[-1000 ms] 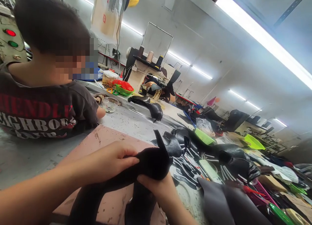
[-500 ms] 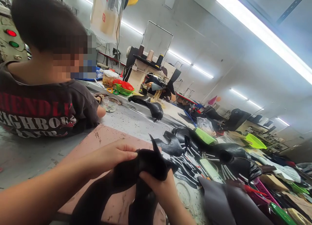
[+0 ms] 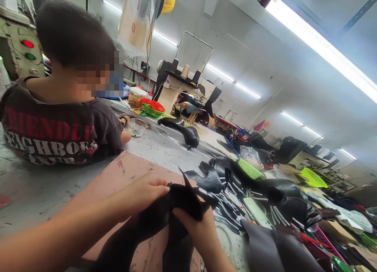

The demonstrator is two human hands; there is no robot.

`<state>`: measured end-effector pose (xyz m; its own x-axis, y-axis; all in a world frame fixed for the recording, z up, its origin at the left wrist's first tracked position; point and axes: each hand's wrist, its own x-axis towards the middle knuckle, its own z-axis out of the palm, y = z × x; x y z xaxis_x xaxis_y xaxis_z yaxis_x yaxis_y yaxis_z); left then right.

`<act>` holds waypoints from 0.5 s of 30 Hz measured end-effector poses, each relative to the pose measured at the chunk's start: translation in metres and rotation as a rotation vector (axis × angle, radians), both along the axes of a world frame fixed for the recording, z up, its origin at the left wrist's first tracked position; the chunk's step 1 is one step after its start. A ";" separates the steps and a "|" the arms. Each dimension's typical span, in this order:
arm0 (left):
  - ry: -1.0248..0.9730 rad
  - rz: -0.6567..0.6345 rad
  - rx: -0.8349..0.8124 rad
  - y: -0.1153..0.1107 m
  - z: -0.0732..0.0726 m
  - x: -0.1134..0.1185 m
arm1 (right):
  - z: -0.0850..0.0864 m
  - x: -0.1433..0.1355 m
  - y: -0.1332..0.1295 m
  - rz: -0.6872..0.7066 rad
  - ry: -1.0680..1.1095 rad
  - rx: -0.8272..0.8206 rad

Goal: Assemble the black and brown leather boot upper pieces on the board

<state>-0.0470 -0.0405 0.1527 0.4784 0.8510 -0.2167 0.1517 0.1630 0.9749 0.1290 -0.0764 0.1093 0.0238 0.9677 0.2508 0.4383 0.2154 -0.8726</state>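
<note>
Both hands hold a black leather piece (image 3: 153, 217) over a pink board (image 3: 103, 185). My left hand (image 3: 153, 191) pinches its upper edge, thumb and fingers closed on it. To the right, my right hand (image 3: 196, 225) grips the folded part, with its thumb on the near face and its fingers hidden behind. A pointed flap sticks up between the hands, and long dark strips hang down towards the bottom edge. Just beyond lies a curved black leather cutout (image 3: 206, 179), apart from the held piece.
A person (image 3: 61, 123) sits at the left. A sewing machine (image 3: 179, 87) stands at the back. Black leather pieces (image 3: 282, 193), a pale green case (image 3: 257, 213), brown sheets (image 3: 277, 248) and a green basket (image 3: 249, 169) cover the right side.
The view has shifted slightly, so the surroundings sit a little further right and more of the left side shows. Both hands keep hold of the black leather, nearly in the same pose.
</note>
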 end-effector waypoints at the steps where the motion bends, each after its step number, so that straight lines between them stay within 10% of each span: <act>1: 0.039 0.005 0.029 -0.001 0.000 0.001 | 0.000 0.001 0.000 -0.014 -0.009 0.009; 15: 0.061 0.023 0.330 -0.007 -0.009 0.007 | 0.012 0.002 -0.003 0.069 0.051 -0.066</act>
